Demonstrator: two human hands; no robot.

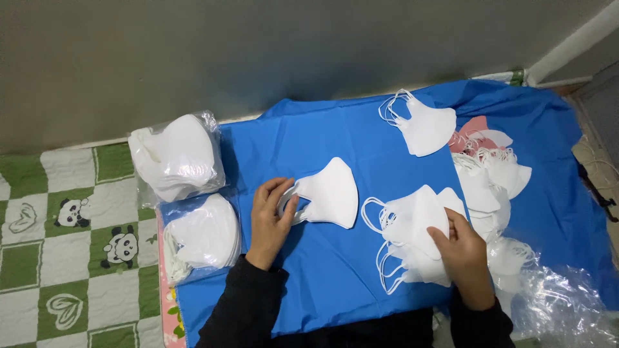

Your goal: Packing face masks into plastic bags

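My left hand (271, 219) lies on the blue cloth (309, 135), fingers hooked through the ear loops of a small stack of white face masks (332, 193). My right hand (461, 251) presses down on a fanned stack of white masks (416, 225) to the right of it, thumb on top. Another small stack of masks (425, 125) rests farther back on the cloth.
Two clear plastic bags packed with white masks (177, 158) (203, 235) sit at the left edge of the cloth. A loose heap of masks (493, 183) and crumpled clear plastic (554, 299) lie at the right. A green-and-white panda quilt (64, 245) is on the left; a grey wall behind.
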